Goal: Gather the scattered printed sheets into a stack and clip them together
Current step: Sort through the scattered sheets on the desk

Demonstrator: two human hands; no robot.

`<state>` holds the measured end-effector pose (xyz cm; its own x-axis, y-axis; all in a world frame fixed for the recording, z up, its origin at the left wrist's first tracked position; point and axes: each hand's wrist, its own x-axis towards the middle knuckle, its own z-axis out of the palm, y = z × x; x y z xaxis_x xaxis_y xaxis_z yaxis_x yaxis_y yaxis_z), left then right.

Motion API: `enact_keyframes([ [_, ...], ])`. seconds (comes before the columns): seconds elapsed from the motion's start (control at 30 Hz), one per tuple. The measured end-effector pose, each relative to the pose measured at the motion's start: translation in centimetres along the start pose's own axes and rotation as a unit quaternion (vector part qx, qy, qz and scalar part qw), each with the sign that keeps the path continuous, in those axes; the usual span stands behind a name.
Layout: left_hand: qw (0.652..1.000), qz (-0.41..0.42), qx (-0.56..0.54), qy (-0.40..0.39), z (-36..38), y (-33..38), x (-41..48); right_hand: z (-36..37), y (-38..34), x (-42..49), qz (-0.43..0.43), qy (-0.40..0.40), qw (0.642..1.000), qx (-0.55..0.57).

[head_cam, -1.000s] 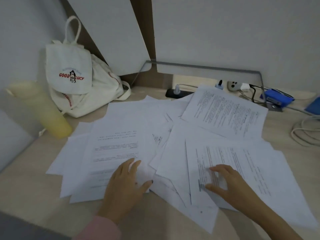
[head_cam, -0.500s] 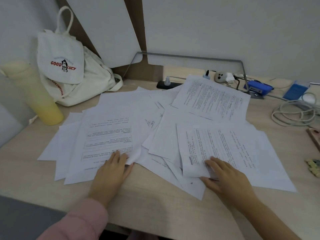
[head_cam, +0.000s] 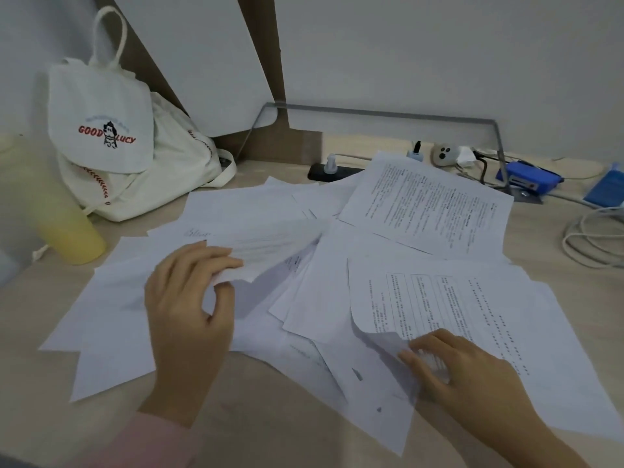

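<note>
Several white printed sheets (head_cam: pixel 337 275) lie scattered and overlapping across the wooden desk (head_cam: pixel 270 427). My left hand (head_cam: pixel 189 305) pinches the near edge of one sheet (head_cam: pixel 266 244) and lifts it off the pile. My right hand (head_cam: pixel 462 366) presses its fingertips on the curled near corner of a sheet with a printed table (head_cam: pixel 456 298). Another sheet dense with text (head_cam: pixel 425 204) lies at the back right. No clip is in view.
A white "GOOD LUCY" drawstring bag (head_cam: pixel 111 136) leans at the back left beside a yellow tumbler (head_cam: pixel 57 217). At the back right are a black power strip (head_cam: pixel 331 170), a blue device (head_cam: pixel 526 179) and coiled white cable (head_cam: pixel 594 241).
My left hand went from lying flat on the left sheet to pinching and lifting it. My right hand has curled up the corner of the table sheet. The camera moved closer.
</note>
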<state>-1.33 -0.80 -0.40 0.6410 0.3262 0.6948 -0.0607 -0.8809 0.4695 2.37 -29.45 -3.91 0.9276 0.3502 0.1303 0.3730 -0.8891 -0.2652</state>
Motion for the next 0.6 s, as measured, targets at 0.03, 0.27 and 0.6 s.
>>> enact_keyframes([
  [0.03, 1.0, 0.002, -0.015, -0.003, 0.8, 0.2, 0.2, -0.4, 0.3, 0.3, -0.005, -0.019, 1.0, -0.002],
  [0.27, 0.979, -0.068, -0.166, -0.094, 4.6, 0.4, 0.1, -2.4, 1.3, 1.8, 0.032, -0.155, 0.987, 0.026],
  [0.6, 0.937, -0.212, -0.266, -0.086, 4.1, -1.6, -0.1, -5.8, 3.6, 4.1, 0.22, 0.292, 0.903, 0.226],
])
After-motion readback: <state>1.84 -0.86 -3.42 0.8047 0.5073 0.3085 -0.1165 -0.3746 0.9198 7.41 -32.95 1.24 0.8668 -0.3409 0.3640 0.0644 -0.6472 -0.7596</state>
